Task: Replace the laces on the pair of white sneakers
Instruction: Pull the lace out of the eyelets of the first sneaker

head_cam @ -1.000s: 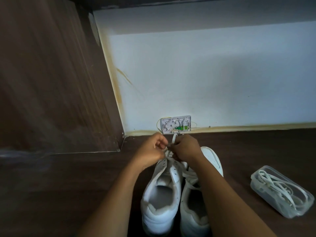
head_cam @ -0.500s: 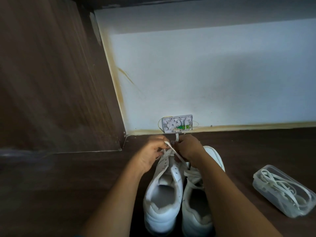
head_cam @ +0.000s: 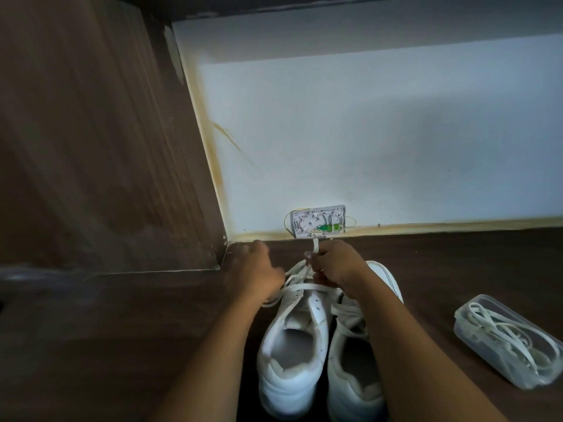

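Two white sneakers stand side by side on the dark floor, toes toward the wall: the left sneaker (head_cam: 292, 354) and the right sneaker (head_cam: 356, 370). A white lace (head_cam: 300, 288) runs loosely across the left sneaker's upper eyelets. My right hand (head_cam: 338, 264) pinches one lace end, whose tip sticks up past the fingers. My left hand (head_cam: 259, 271) is at the left side of the left sneaker's toe and holds the other strand of the lace; its fingers are partly hidden.
A clear plastic box (head_cam: 511, 339) with several coiled white laces lies on the floor to the right. A small white wall box (head_cam: 318, 221) sits at the skirting just beyond my hands. A dark wooden panel (head_cam: 100, 141) rises on the left.
My left hand has moved left and away from the right hand, drawing the lace out across the left sneaker. The right hand stays near the toe with the lace end.
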